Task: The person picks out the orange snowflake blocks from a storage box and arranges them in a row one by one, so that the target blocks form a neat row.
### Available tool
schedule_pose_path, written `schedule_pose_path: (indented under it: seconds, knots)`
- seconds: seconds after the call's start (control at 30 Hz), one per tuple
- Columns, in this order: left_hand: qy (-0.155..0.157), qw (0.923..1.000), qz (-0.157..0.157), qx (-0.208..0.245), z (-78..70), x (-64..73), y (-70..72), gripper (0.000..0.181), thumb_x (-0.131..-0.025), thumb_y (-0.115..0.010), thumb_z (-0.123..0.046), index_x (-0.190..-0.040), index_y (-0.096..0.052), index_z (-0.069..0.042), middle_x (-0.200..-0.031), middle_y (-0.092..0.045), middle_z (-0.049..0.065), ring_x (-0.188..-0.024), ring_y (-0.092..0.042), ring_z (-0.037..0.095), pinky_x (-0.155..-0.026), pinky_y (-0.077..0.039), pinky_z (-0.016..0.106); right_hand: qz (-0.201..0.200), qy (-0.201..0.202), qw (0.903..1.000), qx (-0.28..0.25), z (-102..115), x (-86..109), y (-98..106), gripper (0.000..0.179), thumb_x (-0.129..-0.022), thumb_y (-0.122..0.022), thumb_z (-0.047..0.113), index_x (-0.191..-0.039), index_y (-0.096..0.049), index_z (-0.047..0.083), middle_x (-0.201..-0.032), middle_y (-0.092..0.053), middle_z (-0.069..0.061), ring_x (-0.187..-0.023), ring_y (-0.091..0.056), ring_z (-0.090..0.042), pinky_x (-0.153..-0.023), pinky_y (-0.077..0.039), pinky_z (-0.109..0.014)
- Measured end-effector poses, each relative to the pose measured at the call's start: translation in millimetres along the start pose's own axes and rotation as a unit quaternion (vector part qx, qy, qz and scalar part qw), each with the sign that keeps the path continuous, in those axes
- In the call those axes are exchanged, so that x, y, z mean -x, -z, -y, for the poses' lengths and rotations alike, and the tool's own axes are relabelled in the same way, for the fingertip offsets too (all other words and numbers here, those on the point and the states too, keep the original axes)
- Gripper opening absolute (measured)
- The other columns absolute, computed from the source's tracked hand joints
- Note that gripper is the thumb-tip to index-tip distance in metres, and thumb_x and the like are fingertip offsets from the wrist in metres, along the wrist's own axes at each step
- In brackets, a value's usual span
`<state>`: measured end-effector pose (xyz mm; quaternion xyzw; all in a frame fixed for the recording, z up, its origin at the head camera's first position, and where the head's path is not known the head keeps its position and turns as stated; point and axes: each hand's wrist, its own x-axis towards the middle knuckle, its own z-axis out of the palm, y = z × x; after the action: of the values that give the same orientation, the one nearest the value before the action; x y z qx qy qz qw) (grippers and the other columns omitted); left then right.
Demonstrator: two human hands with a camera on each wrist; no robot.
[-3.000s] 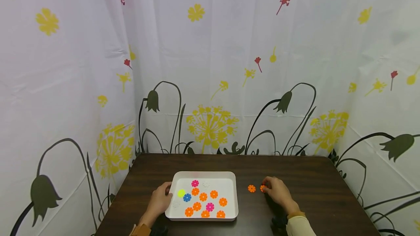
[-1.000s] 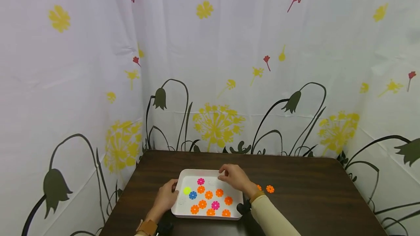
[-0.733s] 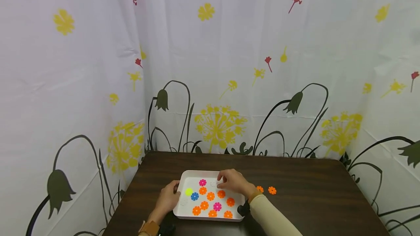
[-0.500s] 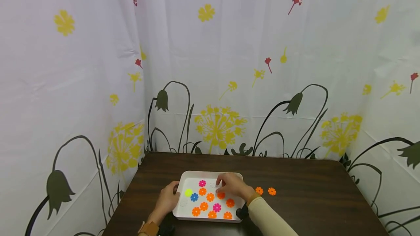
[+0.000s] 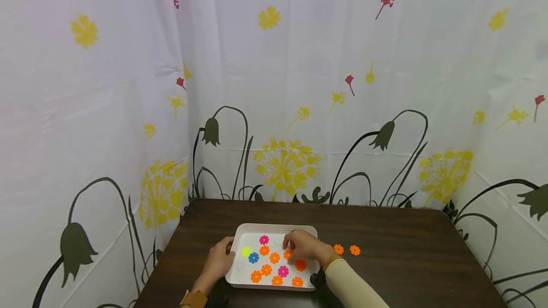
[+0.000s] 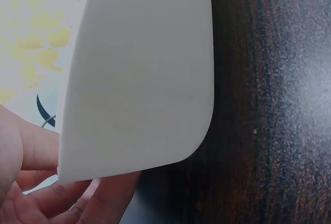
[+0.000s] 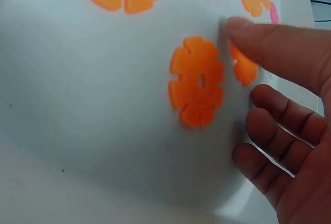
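A white tray (image 5: 257,227) lies on the table with several slotted, flower-shaped plastic discs in it: mostly orange, plus pink, blue, yellow and clear ones. My left hand (image 5: 218,261) grips its left side; in the left wrist view, fingers (image 6: 111,195) curl round the end of the tray wall (image 6: 139,79). Over the tray's right half is my right hand (image 5: 305,246), its fingertips by an orange disc (image 5: 288,254). That disc (image 7: 244,72) is partly behind a fingertip in the right wrist view, and no pinch shows. Another orange disc (image 7: 196,81) lies beside it.
Two orange discs, a nearer-to-tray one (image 5: 338,249) and a farther one (image 5: 355,250), lie on the dark wooden table (image 5: 398,251) right of the tray. A white curtain (image 5: 325,61) with printed flowers hangs behind the table.
My right hand has left the right-hand orange disc on the table, moved left over the tray, then lowered toward the orange discs there. My left hand keeps its grip on the tray.
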<state>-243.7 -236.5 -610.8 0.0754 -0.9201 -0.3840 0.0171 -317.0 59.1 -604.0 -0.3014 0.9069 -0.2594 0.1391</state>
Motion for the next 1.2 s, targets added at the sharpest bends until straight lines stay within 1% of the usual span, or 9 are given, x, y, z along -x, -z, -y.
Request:
schedule_pose_path:
  seconds: [0.17, 0.4, 0.53, 0.67, 0.83, 0.97, 1.07, 1.2]
  knots:
    - [-0.006, 1.0000, -0.004, 0.000, -3.4, 1.3, 1.7, 0.044, -0.096, -0.066, 0.002, -0.140, -0.060, 0.005, -0.119, -0.072, 0.025, -0.099, -0.067, 0.031, -0.091, -0.054, 0.058, -0.003, -0.001, 1.0000, 0.004, -1.8, 1.2, 3.0, 0.026, -0.077, -0.095, 0.013, -0.094, -0.076, 0.019, -0.085, -0.059, 0.007, -0.078, -0.051, -0.007, -0.073, -0.048, -0.022]
    - [0.001, 1.0000, 0.004, 0.003, -3.9, 0.7, 1.6, 0.044, -0.096, -0.066, 0.002, -0.139, -0.061, 0.006, -0.119, -0.072, 0.024, -0.098, -0.068, 0.030, -0.091, -0.054, 0.057, -0.003, 0.007, 0.9999, 0.012, -1.2, 3.0, 3.7, 0.032, -0.076, -0.095, 0.013, -0.092, -0.068, 0.018, -0.083, -0.058, 0.006, -0.076, -0.050, -0.007, -0.072, -0.047, -0.022]
    - [0.002, 0.9999, 0.010, 0.004, -2.5, -0.9, 0.2, 0.044, -0.096, -0.066, 0.002, -0.139, -0.061, 0.005, -0.117, -0.073, 0.022, -0.098, -0.068, 0.029, -0.090, -0.054, 0.056, -0.002, -0.001, 1.0000, 0.002, -1.5, 3.9, 2.8, 0.036, -0.076, -0.096, 0.014, -0.090, -0.063, 0.018, -0.079, -0.057, 0.006, -0.072, -0.049, -0.007, -0.069, -0.045, -0.022]
    - [0.003, 0.9999, 0.011, 0.002, -0.7, -1.4, -0.8, 0.044, -0.096, -0.067, 0.002, -0.139, -0.061, 0.005, -0.116, -0.073, 0.022, -0.097, -0.067, 0.029, -0.090, -0.055, 0.056, -0.002, 0.000, 1.0000, -0.009, -0.4, 4.6, 1.7, 0.034, -0.076, -0.095, 0.013, -0.088, -0.063, 0.017, -0.075, -0.055, 0.007, -0.069, -0.049, -0.007, -0.066, -0.044, -0.022]
    - [0.007, 0.9999, 0.009, -0.001, 0.8, -0.2, -1.7, 0.044, -0.095, -0.068, 0.001, -0.139, -0.061, 0.004, -0.116, -0.073, 0.021, -0.097, -0.068, 0.029, -0.089, -0.055, 0.056, 0.004, 0.004, 0.9999, -0.013, 0.9, 4.5, 0.5, 0.024, -0.080, -0.092, 0.014, -0.086, -0.070, 0.019, -0.074, -0.057, 0.009, -0.069, -0.050, -0.007, -0.065, -0.045, -0.022]
    - [0.006, 1.0000, 0.006, -0.001, 1.8, 1.0, -2.2, 0.044, -0.095, -0.068, 0.001, -0.139, -0.062, 0.004, -0.115, -0.074, 0.021, -0.098, -0.068, 0.029, -0.088, -0.055, 0.056, 0.000, 0.002, 1.0000, -0.009, 0.2, 3.4, -1.4, 0.017, -0.085, -0.086, 0.014, -0.088, -0.071, 0.021, -0.075, -0.057, 0.009, -0.070, -0.050, -0.008, -0.066, -0.045, -0.023]
    - [0.004, 1.0000, 0.003, 0.001, 2.7, 1.0, -2.1, 0.044, -0.095, -0.067, 0.001, -0.139, -0.062, 0.004, -0.114, -0.074, 0.021, -0.097, -0.068, 0.029, -0.088, -0.055, 0.055, -0.015, 0.019, 0.9997, 0.002, 2.2, 2.2, 0.7, 0.015, -0.089, -0.083, 0.014, -0.091, -0.069, 0.021, -0.076, -0.056, 0.009, -0.071, -0.050, -0.007, -0.068, -0.045, -0.023]
    - [0.001, 1.0000, 0.000, 0.002, 3.5, -0.1, -1.0, 0.044, -0.095, -0.067, 0.001, -0.139, -0.062, 0.004, -0.113, -0.074, 0.020, -0.095, -0.068, 0.028, -0.087, -0.055, 0.055, -0.033, 0.045, 0.9984, 0.014, 8.5, 2.1, 9.0, 0.014, -0.092, -0.082, 0.017, -0.095, -0.069, 0.020, -0.077, -0.056, 0.010, -0.071, -0.050, -0.006, -0.069, -0.046, -0.021]
